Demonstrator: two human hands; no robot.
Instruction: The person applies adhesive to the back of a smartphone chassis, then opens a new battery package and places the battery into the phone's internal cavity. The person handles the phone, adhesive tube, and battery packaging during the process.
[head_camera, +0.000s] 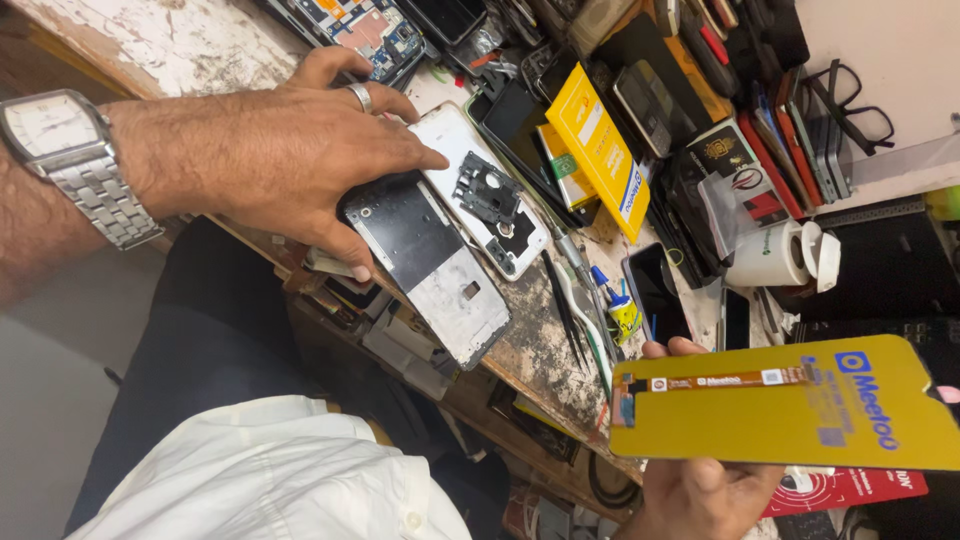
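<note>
My left hand (270, 150), with a ring and a metal wristwatch, rests on the worn workbench (540, 350). Its thumb and fingers grip the top end of a bare phone frame (435, 265), black and grey, which lies on the bench edge. Beside that frame lies a white opened phone body (470, 165) with a black inner part on it. My right hand (700, 490) is low at the right and holds up a yellow-backed replacement screen panel (790, 415) with an orange flex cable along its top edge.
Tweezers and thin tools (570, 300), a small glue bottle (620, 310) and a dark phone (655, 290) lie on the bench. A yellow box (600, 150), stacked phones, a white tape roll (770, 255) and spectacles (850, 105) crowd the back. My lap is below left.
</note>
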